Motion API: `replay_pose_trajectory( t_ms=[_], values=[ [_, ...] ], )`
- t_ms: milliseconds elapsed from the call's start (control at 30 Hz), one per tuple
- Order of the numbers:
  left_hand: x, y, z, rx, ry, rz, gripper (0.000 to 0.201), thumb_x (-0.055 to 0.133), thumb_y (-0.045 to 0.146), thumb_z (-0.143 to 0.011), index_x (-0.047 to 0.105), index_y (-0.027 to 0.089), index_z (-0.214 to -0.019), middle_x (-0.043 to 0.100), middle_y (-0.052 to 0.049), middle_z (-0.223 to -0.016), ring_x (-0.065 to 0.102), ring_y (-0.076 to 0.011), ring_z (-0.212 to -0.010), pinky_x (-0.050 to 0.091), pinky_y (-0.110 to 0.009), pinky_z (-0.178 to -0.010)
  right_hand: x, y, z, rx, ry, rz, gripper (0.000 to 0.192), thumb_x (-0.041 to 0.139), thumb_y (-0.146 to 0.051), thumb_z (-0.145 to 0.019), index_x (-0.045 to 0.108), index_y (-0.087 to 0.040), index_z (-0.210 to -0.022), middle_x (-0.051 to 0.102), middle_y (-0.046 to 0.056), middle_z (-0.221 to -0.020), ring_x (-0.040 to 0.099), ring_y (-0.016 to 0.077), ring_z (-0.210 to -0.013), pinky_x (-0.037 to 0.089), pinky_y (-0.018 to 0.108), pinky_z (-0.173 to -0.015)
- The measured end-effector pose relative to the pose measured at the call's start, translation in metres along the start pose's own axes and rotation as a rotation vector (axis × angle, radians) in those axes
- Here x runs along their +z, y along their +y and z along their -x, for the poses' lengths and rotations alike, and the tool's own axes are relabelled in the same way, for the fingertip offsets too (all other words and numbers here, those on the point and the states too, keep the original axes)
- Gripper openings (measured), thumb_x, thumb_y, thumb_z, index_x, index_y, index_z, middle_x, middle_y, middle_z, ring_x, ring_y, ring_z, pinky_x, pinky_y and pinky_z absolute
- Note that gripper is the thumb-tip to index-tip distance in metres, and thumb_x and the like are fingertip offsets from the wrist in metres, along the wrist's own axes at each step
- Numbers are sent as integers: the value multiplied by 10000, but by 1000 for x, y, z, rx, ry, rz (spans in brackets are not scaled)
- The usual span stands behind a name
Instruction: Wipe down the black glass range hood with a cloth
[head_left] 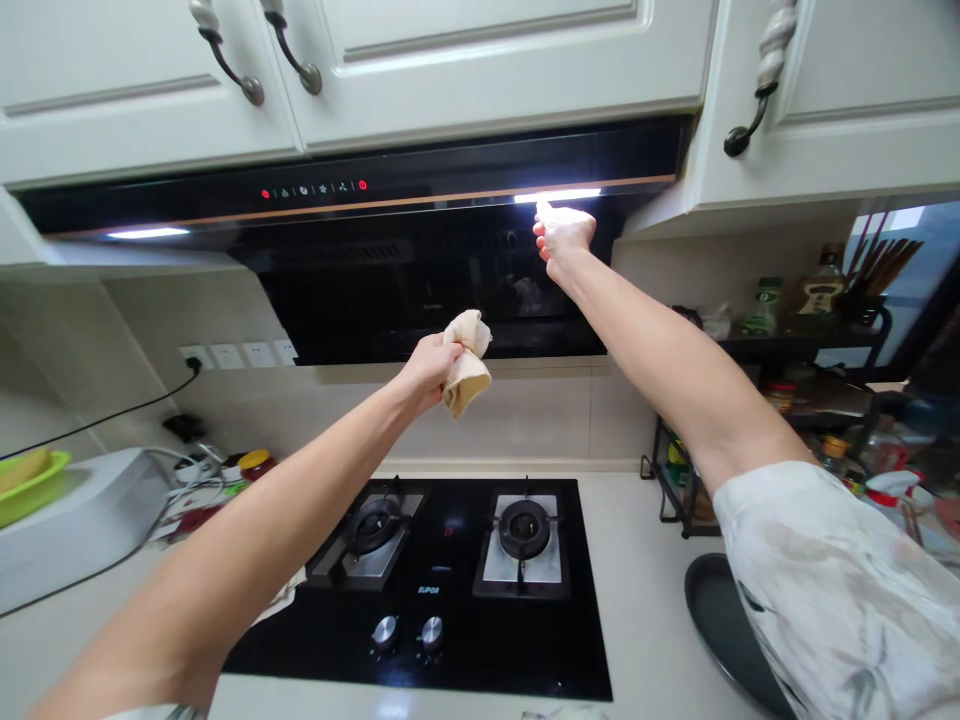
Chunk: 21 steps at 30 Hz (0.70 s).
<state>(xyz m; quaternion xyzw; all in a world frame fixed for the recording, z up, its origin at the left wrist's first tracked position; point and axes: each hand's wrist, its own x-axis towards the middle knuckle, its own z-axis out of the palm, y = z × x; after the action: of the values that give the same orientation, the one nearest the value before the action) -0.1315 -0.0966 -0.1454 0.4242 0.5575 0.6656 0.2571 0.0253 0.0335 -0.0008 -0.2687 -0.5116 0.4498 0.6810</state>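
My left hand [433, 366] is closed around a crumpled cream cloth [469, 385], held in the air in front of the lower part of the black range hood [420, 275]. Up at the hood's right side, my right hand [566, 232] is just beneath the lit lamp strip [556, 196]. Its fingers are curled in and the thumb points up toward the light; glare blurs the thumb tip, so whether it touches the hood is unclear. I see nothing in that hand. Below both arms lies the black gas hob [427, 650] with two burners.
White cabinets [487, 60] with dangling handles hang above. At right are a black rack [780, 345] of bottles and jars and a dark pan [724, 620]. On the left, a white appliance [82, 520] carries a green basket [34, 490], near a red jar [256, 464].
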Motion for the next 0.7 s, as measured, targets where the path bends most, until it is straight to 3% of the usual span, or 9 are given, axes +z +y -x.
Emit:
replay_pose_trajectory(
  t_ms=[100,167,233,300,400,467,567,700],
  values=[
    [5,2,-1,3,-8,5,146,623,71,-622,675,152,-732,620,-40,-685,559,-161,-585,403,-237,-531,-13,-5,7,-66,-88,178,475,952,-418,-940,541,-221,-808,461,-85,-555,466,58,-519,310,153,-457],
    [10,4,-3,15,-16,17,153,612,63,-625,676,154,-731,622,-41,-689,559,-163,-589,404,-241,-540,-33,-14,13,-177,-184,337,426,960,-331,-922,562,-225,-813,494,-66,-571,530,91,-594,420,178,-526],
    [15,6,-6,46,-12,32,155,608,51,-621,672,153,-720,618,-36,-694,549,-155,-598,406,-237,-558,-56,-30,18,-349,-220,504,353,911,-229,-948,587,-229,-808,544,-36,-608,616,134,-731,557,223,-688],
    [20,10,-11,73,17,48,158,599,37,-610,660,153,-699,600,-25,-691,534,-147,-606,405,-235,-574,-78,-51,20,-537,-135,684,303,851,-170,-976,615,-231,-796,648,4,-710,678,176,-897,621,285,-905],
    [29,19,-19,101,42,71,195,584,23,-585,672,150,-703,614,-29,-714,548,-155,-631,427,-250,-600,-106,-80,16,-773,87,937,199,707,-179,-1065,698,-236,-874,808,48,-1033,724,222,-1099,592,384,-1139],
    [36,26,-25,135,36,97,222,583,15,-591,699,144,-730,647,-39,-746,575,-164,-655,452,-260,-623,-119,-93,10,-863,151,1082,217,576,-163,-1111,756,-245,-1021,817,61,-1226,732,242,-1207,564,446,-1221],
    [47,36,-32,181,10,141,222,603,-2,-650,734,130,-772,691,-53,-789,624,-175,-700,490,-263,-655,-131,-99,3,-909,108,1239,302,501,-160,-1114,768,-239,-1229,748,112,-1426,682,275,-1364,540,487,-1261],
    [74,48,-37,194,-29,263,112,685,33,-855,751,124,-864,747,-73,-852,712,-193,-792,558,-254,-724,-137,-90,-4,-1019,-16,1285,294,498,-299,-1132,725,-302,-1318,637,112,-1602,504,292,-1506,444,491,-1336]
  ],
)
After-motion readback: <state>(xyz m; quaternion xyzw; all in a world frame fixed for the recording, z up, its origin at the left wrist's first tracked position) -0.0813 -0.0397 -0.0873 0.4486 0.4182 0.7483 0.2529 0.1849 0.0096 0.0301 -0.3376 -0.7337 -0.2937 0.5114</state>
